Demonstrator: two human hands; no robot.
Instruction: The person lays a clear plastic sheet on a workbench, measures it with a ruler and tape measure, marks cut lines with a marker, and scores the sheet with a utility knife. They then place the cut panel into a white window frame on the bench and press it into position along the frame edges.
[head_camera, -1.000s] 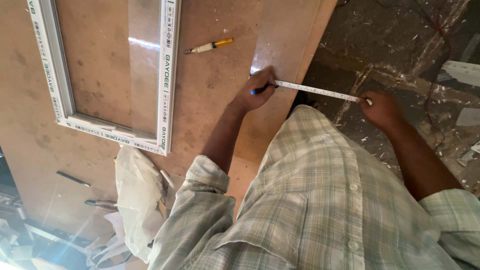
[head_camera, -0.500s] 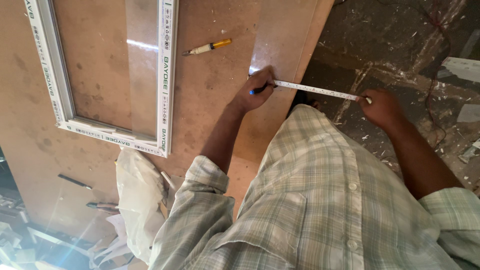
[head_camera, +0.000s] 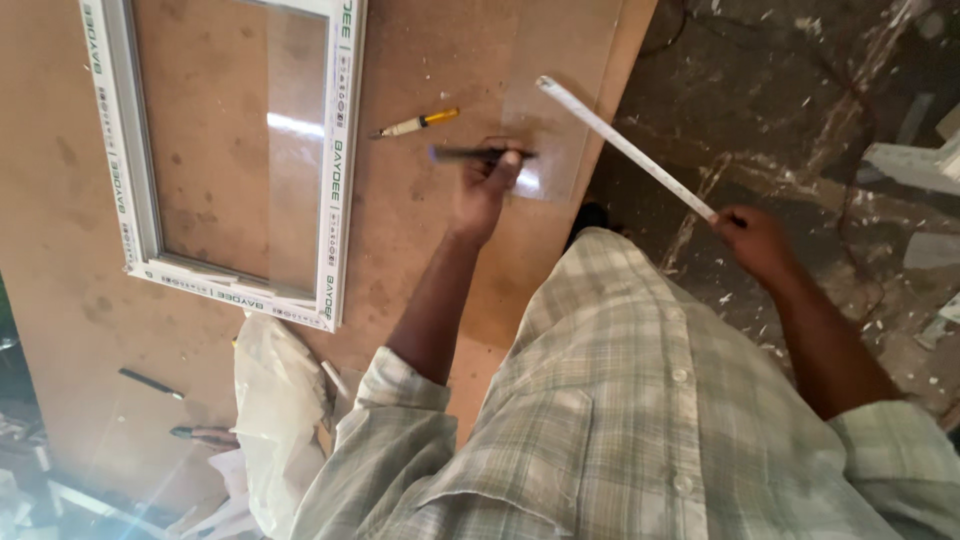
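1. White window frame (head_camera: 235, 160) lying flat on the brown board (head_camera: 420, 260)
2. Yellow-handled tool (head_camera: 415, 123) on the board, just beside the frame
3. Left hand (head_camera: 485, 185) closed around a dark marker (head_camera: 480, 154), over a clear pane (head_camera: 550, 140) near the board's edge
4. Right hand (head_camera: 755, 240) pinching one end of a white ruler (head_camera: 625, 147), which slants up over the pane

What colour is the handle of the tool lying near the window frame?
Yellow handle on the tool, clearest in the head view.
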